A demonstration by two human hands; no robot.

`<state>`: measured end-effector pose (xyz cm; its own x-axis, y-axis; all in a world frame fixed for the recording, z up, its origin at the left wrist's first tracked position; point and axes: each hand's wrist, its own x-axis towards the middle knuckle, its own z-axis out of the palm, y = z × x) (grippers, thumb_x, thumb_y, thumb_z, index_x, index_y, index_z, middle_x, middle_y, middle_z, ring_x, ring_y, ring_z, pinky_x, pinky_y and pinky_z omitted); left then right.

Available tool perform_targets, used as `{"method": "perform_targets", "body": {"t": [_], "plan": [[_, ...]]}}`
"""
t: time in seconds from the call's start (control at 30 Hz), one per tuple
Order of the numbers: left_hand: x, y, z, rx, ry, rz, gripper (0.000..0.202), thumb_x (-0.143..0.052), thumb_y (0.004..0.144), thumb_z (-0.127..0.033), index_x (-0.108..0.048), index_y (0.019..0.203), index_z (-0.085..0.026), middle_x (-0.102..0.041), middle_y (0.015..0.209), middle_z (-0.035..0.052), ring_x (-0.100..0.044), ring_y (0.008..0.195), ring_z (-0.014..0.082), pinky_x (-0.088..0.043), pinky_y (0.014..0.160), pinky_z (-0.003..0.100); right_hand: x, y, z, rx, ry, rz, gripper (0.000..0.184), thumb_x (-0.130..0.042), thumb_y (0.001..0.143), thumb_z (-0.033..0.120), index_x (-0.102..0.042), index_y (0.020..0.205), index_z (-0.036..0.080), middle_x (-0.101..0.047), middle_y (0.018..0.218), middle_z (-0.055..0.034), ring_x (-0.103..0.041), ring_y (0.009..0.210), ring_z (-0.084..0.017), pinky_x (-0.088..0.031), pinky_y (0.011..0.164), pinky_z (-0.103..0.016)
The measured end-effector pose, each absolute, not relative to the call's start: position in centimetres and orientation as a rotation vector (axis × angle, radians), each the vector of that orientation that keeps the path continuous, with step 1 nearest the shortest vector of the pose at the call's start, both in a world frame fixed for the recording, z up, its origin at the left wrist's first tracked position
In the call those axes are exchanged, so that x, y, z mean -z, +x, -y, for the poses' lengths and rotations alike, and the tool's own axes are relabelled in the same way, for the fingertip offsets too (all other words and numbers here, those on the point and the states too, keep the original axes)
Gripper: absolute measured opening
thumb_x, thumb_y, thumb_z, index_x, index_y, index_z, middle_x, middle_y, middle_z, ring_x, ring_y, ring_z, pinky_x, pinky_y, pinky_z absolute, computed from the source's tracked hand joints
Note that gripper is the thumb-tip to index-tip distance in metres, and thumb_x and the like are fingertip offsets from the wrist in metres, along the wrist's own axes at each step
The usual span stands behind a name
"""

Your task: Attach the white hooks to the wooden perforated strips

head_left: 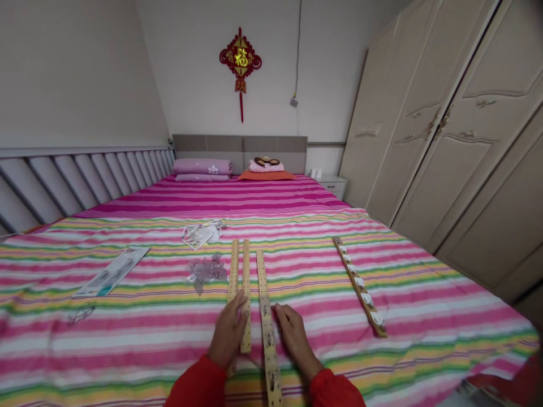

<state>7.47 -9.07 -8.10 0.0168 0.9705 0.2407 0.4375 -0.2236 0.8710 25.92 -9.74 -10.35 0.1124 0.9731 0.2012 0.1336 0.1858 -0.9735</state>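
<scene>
Three pale wooden strips with rows of small holes lie lengthwise on the striped bedspread [148, 333] in front of me. My left hand [229, 330] rests on the two left strips [240, 277], fingers curled over them. My right hand [294, 336] lies beside the third strip [266, 316], which carries a few metal clips near its lower end; its fingers are bent and touch the strip's right edge. Both sleeves are red.
Another wooden strip [360, 285] fitted with several white-topped clips lies to the right. To the left lie a flat printed package [112, 272], a clear bag of small parts [206, 270] and opened plastic packets [198, 234]. Pillows [202, 168] sit by the headboard; wardrobes [445, 130] stand right.
</scene>
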Motion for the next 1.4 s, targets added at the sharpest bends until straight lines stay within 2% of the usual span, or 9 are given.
{"method": "perform_targets", "body": {"t": [0.07,0.13,0.2,0.3,0.53,0.7,1.0,1.27,1.4], "plan": [[7.6,5.4,8.1,-1.347,1.478,-1.529,0.051,-0.055,0.074,-0.043,-0.058,0.118,-0.017,-0.065,0.114,0.0117,-0.06,0.106,0.0243,-0.048,0.089,0.039,10.3,26.0,9.7,-0.951,-1.198,1.251,0.045,-0.047,0.085,0.055,-0.053,0.06,0.019,-0.041,0.059,0.0029,-0.041,0.058,-0.015,-0.033,0.055,-0.027],[7.4,3.2,6.9,-1.525,1.288,-1.687,0.05,-0.059,0.066,-0.049,-0.062,0.102,-0.015,-0.066,0.095,0.0101,-0.062,0.088,0.024,-0.05,0.08,0.039,10.3,25.9,9.7,-0.973,-1.193,1.226,0.045,-0.048,0.084,0.056,-0.054,0.06,0.019,-0.04,0.057,0.0033,-0.04,0.057,-0.014,-0.032,0.053,-0.027],[7.5,1.3,5.7,-1.641,1.194,-1.832,0.047,-0.062,0.059,-0.051,-0.06,0.089,-0.015,-0.062,0.08,0.0052,-0.06,0.076,0.0214,-0.05,0.075,0.038,10.3,25.9,9.6,-0.975,-1.19,1.212,0.045,-0.049,0.084,0.056,-0.055,0.06,0.018,-0.041,0.056,0.0032,-0.039,0.056,-0.014,-0.031,0.052,-0.026],[7.9,-0.5,4.2,-1.642,1.18,-2.003,0.046,-0.067,0.053,-0.051,-0.056,0.081,-0.017,-0.056,0.073,0.0004,-0.055,0.066,0.0177,-0.049,0.07,0.036,10.3,25.8,9.6,-0.967,-1.188,1.212,0.046,-0.049,0.083,0.057,-0.057,0.06,0.018,-0.041,0.056,0.0027,-0.039,0.056,-0.014,-0.031,0.051,-0.026],[8.3,-0.9,3.6,-1.622,1.113,-2.055,0.027,-0.062,0.062,-0.044,-0.053,0.067,-0.019,-0.056,0.062,-0.0017,-0.053,0.058,0.0153,-0.046,0.064,0.031,10.2,25.9,9.8,-0.98,-1.193,1.211,0.048,-0.05,0.081,0.061,-0.059,0.061,0.018,-0.043,0.056,0.0019,-0.039,0.054,-0.015,-0.031,0.049,-0.026],[7.8,-1.3,4.5,-1.7,0.885,-2.004,0.019,-0.062,0.062,-0.036,-0.056,0.066,-0.018,-0.057,0.06,-0.002,-0.054,0.06,0.0145,-0.045,0.063,0.029,10.3,26.0,9.8,-0.984,-1.185,1.195,0.048,-0.052,0.079,0.063,-0.061,0.063,0.018,-0.045,0.053,0.002,-0.04,0.053,-0.015,-0.031,0.048,-0.026],[6.9,-1.1,6.6,-1.817,0.551,-1.556,0.03,-0.074,0.054,-0.035,-0.062,0.072,-0.014,-0.056,0.054,-0.0055,-0.048,0.05,0.0071,-0.041,0.05,0.021,10.0,25.9,9.9,-1.043,-1.165,1.152,0.046,-0.054,0.079,0.06,-0.06,0.063,0.017,-0.043,0.051,0.004,-0.04,0.049,-0.013,-0.03,0.047,-0.025],[2.8,3.4,9.8,-1.441,0.444,-1.126,0.013,-0.07,0.068,-0.011,-0.063,0.077,-0.016,-0.06,0.062,-0.0037,-0.055,0.051,0.0042,-0.045,0.048,0.013,9.5,26.4,9.6,-1.189,-1.105,1.0,0.042,-0.062,0.074,0.057,-0.066,0.072,0.016,-0.05,0.05,0.0035,-0.038,0.041,-0.01,-0.027,0.04,-0.023],[2.4,5.9,10.9,-1.316,0.467,-1.025,0.009,-0.069,0.072,-0.011,-0.062,0.076,-0.016,-0.059,0.063,-0.003,-0.056,0.053,0.0044,-0.045,0.048,0.011,8.8,26.2,9.9,-1.187,-1.08,0.932,0.036,-0.067,0.069,0.052,-0.064,0.068,0.016,-0.053,0.052,0.0028,-0.038,0.041,-0.009,-0.026,0.039,-0.022]]}}
